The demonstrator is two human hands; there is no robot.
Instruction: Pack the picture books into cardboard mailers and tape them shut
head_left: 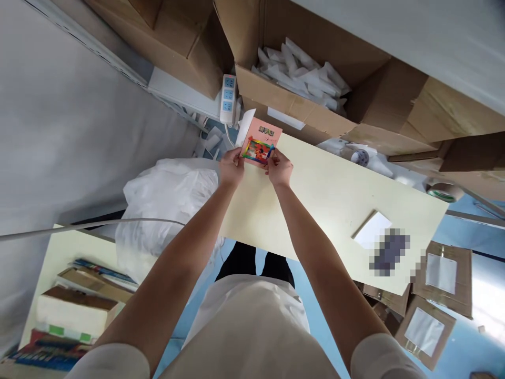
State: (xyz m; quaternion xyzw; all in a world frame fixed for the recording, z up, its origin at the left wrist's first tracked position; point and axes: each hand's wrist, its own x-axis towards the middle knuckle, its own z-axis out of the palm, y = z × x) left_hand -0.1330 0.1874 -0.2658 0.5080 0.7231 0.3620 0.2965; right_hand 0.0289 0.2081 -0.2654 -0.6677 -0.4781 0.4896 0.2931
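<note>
Above the far-left part of the cream table, both my hands hold up a small pink booklet. Printed characters run across its upper part, with a bright, multicoloured framed picture below. My left hand pinches the lower left corner. At the lower right edge, my right hand grips it between thumb and fingers. A white sheet or flap sticks out at the booklet's left side; whether it is attached, I cannot tell.
An open cardboard box holding several white packets stands beyond the table. A power strip is left of it. White plastic bags bulge at left. Tape, a white pad and closed cartons are right.
</note>
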